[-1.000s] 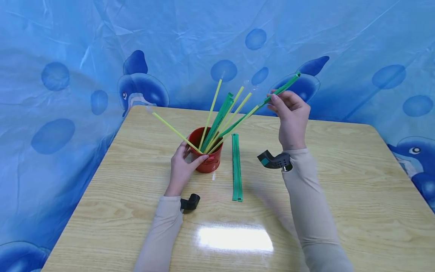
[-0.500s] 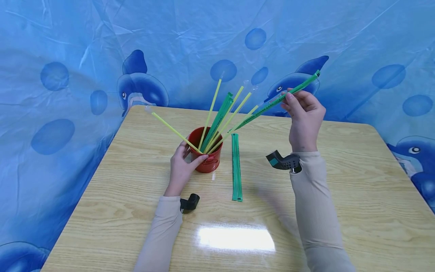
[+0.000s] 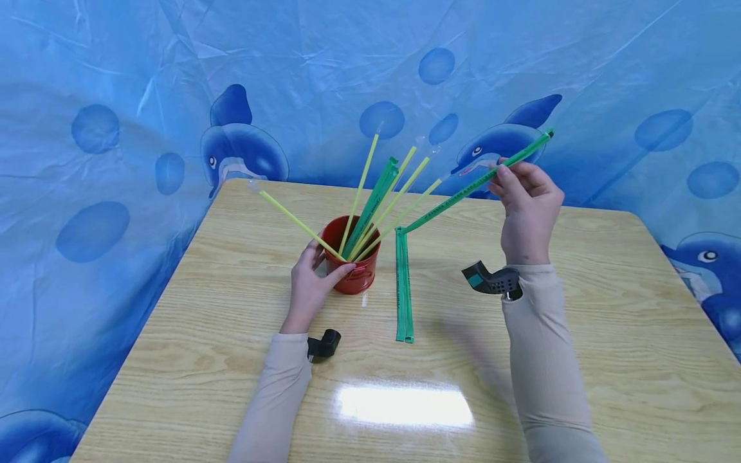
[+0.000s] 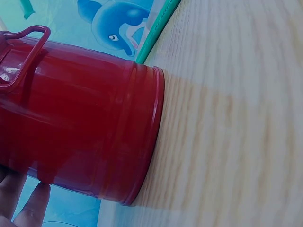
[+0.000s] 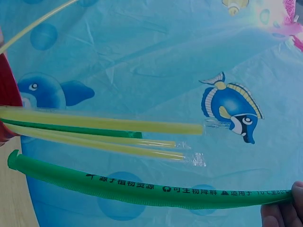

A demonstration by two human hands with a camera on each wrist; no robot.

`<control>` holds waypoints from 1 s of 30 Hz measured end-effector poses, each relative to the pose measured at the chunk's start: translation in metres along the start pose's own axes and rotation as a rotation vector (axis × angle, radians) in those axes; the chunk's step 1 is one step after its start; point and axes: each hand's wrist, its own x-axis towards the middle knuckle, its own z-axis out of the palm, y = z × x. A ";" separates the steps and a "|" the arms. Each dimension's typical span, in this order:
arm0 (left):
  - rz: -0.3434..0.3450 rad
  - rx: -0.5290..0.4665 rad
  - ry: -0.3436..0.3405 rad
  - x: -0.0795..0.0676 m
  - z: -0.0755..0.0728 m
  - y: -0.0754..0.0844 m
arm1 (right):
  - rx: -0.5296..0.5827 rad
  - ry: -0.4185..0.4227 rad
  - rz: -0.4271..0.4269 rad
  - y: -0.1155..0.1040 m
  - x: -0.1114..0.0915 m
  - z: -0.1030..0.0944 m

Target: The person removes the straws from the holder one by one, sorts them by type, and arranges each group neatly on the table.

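Observation:
My left hand (image 3: 307, 283) holds the small red bucket (image 3: 357, 284) at its rim, thumb on the near side and fingers round the left. Several yellow straws (image 3: 301, 225) in clear wrappers lean out of the bucket, with green-wrapped straws (image 3: 372, 206) among them. Up to the right, my right hand (image 3: 529, 200) pinches one green-wrapped straw (image 3: 460, 195) between thumb and fingers. That straw slants down to the left, and in the right wrist view its printed wrapper (image 5: 118, 194) is outside the bucket. The left wrist view shows the bucket's wall (image 4: 85, 118) and base on the table.
Two green-wrapped straws (image 3: 403, 289) lie side by side on the wooden table (image 3: 608, 308), right of the bucket. A blue curtain (image 3: 324, 64) with dolphin prints hangs behind the table. Each wrist wears a black camera (image 3: 492, 280).
My right hand has moved right and slightly down, drawing the green-wrapped straw out of the bucket. My left hand and the bucket have stayed put.

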 end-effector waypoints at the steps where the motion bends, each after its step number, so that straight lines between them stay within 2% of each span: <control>1: 0.001 0.002 0.001 0.000 0.000 0.000 | 0.004 0.002 0.002 0.000 0.000 -0.001; 7: -0.006 0.008 0.004 0.000 0.000 0.000 | 0.010 0.004 0.022 0.001 -0.001 -0.005; 15: -0.007 0.005 0.000 0.000 0.000 -0.001 | -0.037 -0.001 0.044 0.003 -0.004 -0.011; 30: 0.003 0.000 -0.002 0.000 0.000 -0.001 | -0.062 -0.092 0.151 0.016 -0.010 -0.019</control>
